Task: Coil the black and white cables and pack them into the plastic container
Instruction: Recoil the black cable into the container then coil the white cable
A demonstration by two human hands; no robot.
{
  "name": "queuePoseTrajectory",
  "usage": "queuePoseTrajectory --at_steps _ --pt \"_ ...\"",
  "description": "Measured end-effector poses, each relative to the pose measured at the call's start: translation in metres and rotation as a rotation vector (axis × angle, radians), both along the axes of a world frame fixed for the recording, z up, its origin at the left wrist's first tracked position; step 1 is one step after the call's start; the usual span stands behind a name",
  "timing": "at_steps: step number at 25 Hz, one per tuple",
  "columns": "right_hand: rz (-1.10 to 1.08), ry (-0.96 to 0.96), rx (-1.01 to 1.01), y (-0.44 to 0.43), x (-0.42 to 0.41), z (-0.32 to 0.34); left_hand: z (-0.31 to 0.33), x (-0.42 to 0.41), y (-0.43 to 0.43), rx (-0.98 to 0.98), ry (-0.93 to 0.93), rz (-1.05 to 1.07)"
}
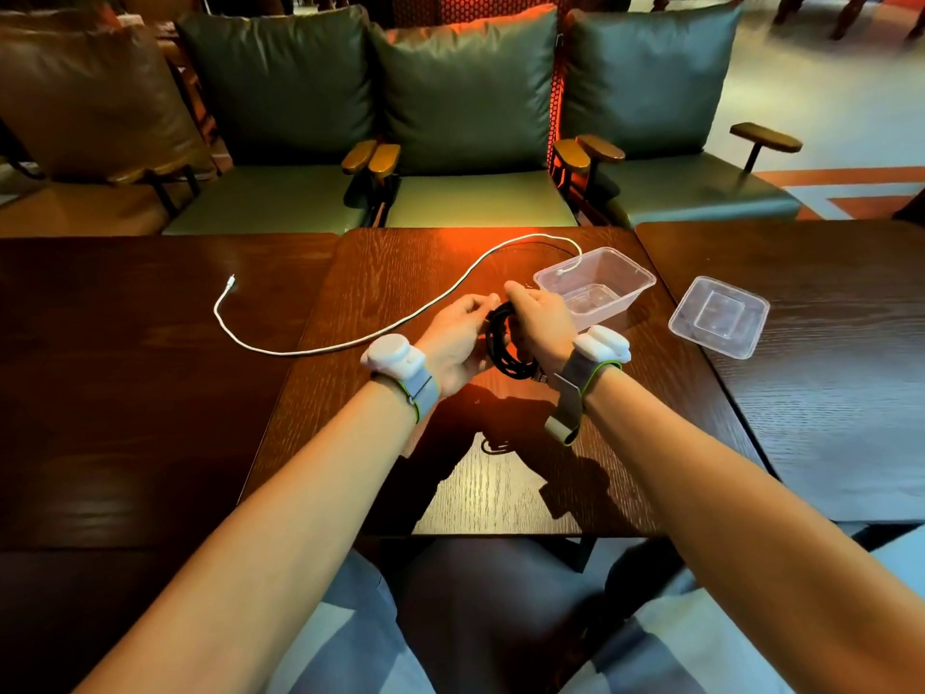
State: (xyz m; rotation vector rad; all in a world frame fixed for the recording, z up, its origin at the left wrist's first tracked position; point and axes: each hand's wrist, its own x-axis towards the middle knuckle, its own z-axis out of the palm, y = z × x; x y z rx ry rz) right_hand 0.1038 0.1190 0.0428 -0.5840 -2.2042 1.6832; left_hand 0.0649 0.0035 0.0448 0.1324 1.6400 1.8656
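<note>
**Both hands on black coil, white cable not yet coiled**

The left hand [458, 338] and right hand [543, 323] meet mid-table. Both have their fingers curled around the black cable [503, 355], which is wound into a small bundle of loops between the palms. The left pinches the top of the bundle to stop the loops springing open. The right closes over it from the other side, probably tucking or tightening the last turn. The bundle looks lifted off the table [500, 493], since a shadow falls below it. A connector end pokes out under the right wrist.

Just beside the right hand on its far side, the plastic container [643, 283] stands open with no coil in it, close enough for a short drop-in. Its lid [718, 315] lies apart on the next tabletop to the right, out of the way.

The white cable [310, 350] lies loose and uncoiled. One plug is on the left tabletop, the run passes behind the left hand, and it arcs round the far edge. Its other plug appears to hang over the container rim, though I cannot tell for sure.

A thin dark strand follows that far arc, possibly a leftover black tail, but I cannot tell.

Each wrist carries a white strapped device [393, 355].

Judgement: the black coil is about done. Packing it comes next, and then the white cable.
</note>
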Motion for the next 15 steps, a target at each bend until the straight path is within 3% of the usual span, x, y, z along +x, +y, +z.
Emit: queuePoseTrajectory --at_steps 4,9,12,15 --pt "-0.043 -0.099 0.196 0.008 0.001 -0.005 -0.013 0.008 0.000 -0.018 0.235 -0.002" --pt "-0.082 -0.180 0.390 0.017 0.001 -0.005 -0.028 0.016 -0.005 -0.058 0.357 -0.158" --pt "-0.146 -0.132 0.298 0.017 0.003 -0.006 -0.026 0.022 -0.002 -0.043 0.250 -0.169" --pt "-0.012 -0.152 0.348 0.018 0.002 -0.005 -0.027 0.024 -0.003 0.107 -0.035 -0.180"
